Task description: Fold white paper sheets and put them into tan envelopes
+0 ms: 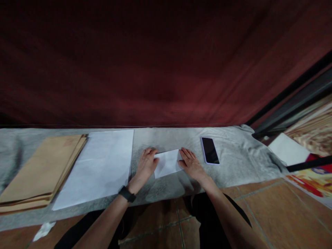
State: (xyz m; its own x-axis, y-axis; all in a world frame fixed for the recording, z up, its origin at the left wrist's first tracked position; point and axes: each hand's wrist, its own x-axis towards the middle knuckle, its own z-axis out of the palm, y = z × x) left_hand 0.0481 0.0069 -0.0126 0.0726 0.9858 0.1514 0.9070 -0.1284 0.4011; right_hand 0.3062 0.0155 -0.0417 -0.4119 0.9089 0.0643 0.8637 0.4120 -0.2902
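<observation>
A small folded sheet of white paper (168,163) lies on the grey cloth in front of me. My left hand (147,162) is at its left edge, fingers curled and thumb on the paper, holding it down. At the right edge rests my right hand (191,163), its fingers stretched out and lying flat with the thumb apart on the paper. A phone (210,150) with a dark screen and a pale purple case lies to the right of my right hand. Left of my left hand is a stack of large white paper (103,162).
Brown paper envelopes (44,166) are stacked at the far left, beside the white paper. The grey cloth (238,155) covers a narrow surface against a dark red curtain (155,69). A dark metal frame (293,93) stands at the right. A white scrap (44,231) lies on the tiled floor (282,207).
</observation>
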